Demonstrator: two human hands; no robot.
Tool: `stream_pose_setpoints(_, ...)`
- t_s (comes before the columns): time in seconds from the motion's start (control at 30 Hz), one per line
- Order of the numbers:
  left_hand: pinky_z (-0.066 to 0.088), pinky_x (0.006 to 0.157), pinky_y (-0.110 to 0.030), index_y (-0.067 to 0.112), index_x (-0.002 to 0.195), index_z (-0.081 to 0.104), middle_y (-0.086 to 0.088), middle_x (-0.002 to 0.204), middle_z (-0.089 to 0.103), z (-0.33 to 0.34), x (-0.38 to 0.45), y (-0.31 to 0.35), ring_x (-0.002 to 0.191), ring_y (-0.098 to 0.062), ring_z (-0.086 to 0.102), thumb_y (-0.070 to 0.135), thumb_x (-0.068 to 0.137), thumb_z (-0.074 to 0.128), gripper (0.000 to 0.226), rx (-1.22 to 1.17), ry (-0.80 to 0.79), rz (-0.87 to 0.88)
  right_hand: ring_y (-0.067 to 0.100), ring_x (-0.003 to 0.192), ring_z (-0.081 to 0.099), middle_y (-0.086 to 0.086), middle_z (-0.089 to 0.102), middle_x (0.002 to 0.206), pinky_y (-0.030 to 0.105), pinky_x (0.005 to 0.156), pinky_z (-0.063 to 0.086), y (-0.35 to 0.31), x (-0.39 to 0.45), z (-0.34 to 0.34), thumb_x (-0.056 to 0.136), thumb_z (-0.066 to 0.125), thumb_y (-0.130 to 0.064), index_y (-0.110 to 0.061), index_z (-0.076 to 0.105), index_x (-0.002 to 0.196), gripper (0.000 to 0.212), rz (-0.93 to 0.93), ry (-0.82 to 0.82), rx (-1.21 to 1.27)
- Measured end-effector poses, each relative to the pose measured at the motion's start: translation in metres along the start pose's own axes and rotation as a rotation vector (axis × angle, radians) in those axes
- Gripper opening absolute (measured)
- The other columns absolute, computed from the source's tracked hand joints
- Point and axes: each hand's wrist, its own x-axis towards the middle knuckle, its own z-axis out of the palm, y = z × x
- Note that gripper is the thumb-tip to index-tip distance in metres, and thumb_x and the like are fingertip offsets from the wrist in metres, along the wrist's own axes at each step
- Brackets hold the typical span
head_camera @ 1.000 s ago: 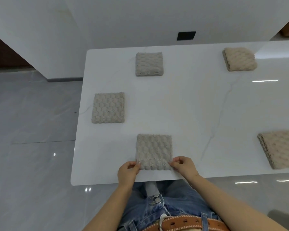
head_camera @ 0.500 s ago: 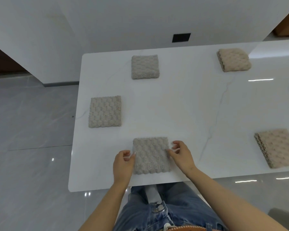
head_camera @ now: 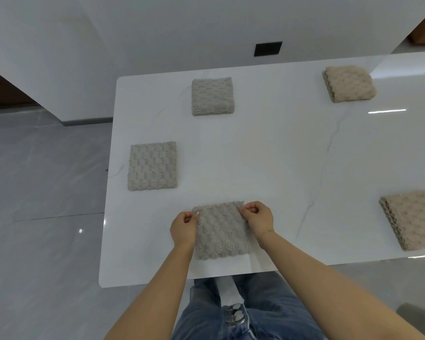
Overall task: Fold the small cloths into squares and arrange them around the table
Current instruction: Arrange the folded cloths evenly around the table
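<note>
Pinching grey cloth [head_camera: 221, 231] far corners, both hands [head_camera: 184, 228] [head_camera: 257, 220] near table edge [head_camera: 182, 280].

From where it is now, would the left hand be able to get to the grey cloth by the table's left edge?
Probably yes: bare table lies between the left hand and that cloth.

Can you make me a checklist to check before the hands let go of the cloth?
1. Near cloth folded into a square: ok.
2. Lies flat on the table: ok.
3. Left hand and right hand pinch its far corners: ok.
4. Clear of the near table edge: ok.
5. Apart from the left cloth: ok.
6. In line with the far cloth: ok, roughly.
</note>
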Motion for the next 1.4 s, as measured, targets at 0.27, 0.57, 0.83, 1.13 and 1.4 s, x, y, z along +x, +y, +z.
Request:
stream_pose_setpoints(0.27,0.041,0.09,-0.026,0.008,0.121,0.05,-0.005,0.116,0.056,-0.004,-0.02,0.003,0.109,-0.02,0.053,0.026,0.094,0.057,0.033,0.14,0.056,0.209,0.015,0.096,0.053,-0.003,0.055,0.106,0.025,0.086,0.046,-0.001,-0.018,-0.008,0.09,0.061,-0.031,-0.016,0.054,0.112,0.027,-0.216,0.024,-0.223)
stream_pose_setpoints(0.57,0.01,0.114,-0.042,0.019,0.152,0.002,-0.003,0.16,0.004,0.013,-0.031,-0.06,0.146,-0.019,0.011,0.039,0.101,0.012,0.056,0.919,-0.11,0.813,0.009,0.146,-0.009,-0.004,-0.013,0.157,0.024,0.115,-0.015,0.05,-0.023,-0.014,0.093,-0.003,-0.058,-0.018,-0.007,0.149,0.069,-0.755,-0.26,-1.093)
stream_pose_setpoints(0.83,0.011,0.115,-0.045,0.015,0.152,0.002,-0.006,0.16,0.007,0.015,-0.023,-0.065,0.147,-0.021,0.005,0.041,0.101,0.007,0.058,1.021,-0.11,0.771,0.017,0.146,0.008,0.008,0.015,0.158,0.037,0.116,0.006,0.055,-0.017,-0.015,0.101,0.01,-0.046,-0.006,0.018,0.15,0.064,-0.641,-0.244,-1.261)
stream_pose_setpoints(1.13,0.002,0.114,-0.044,0.023,0.153,0.001,-0.006,0.16,-0.004,0.006,-0.026,-0.055,0.145,-0.029,0.003,0.049,0.098,0.018,0.062,1.122,-0.08,0.75,0.016,0.147,0.002,-0.001,-0.004,0.158,0.032,0.116,-0.006,0.038,-0.012,-0.032,0.098,0.012,-0.051,-0.016,0.0,0.151,0.065,-0.747,-0.339,-1.246)
stream_pose_setpoints(1.4,0.012,0.115,-0.049,0.02,0.151,0.021,-0.009,0.159,0.012,-0.037,-0.057,-0.005,0.146,-0.025,0.011,0.037,0.096,0.034,0.059,1.056,0.106,0.843,0.01,0.144,0.006,-0.002,0.001,0.158,0.029,0.117,0.005,-0.001,-0.052,-0.039,0.098,0.014,-0.049,-0.021,0.006,0.15,0.06,-0.837,-0.314,-1.013)
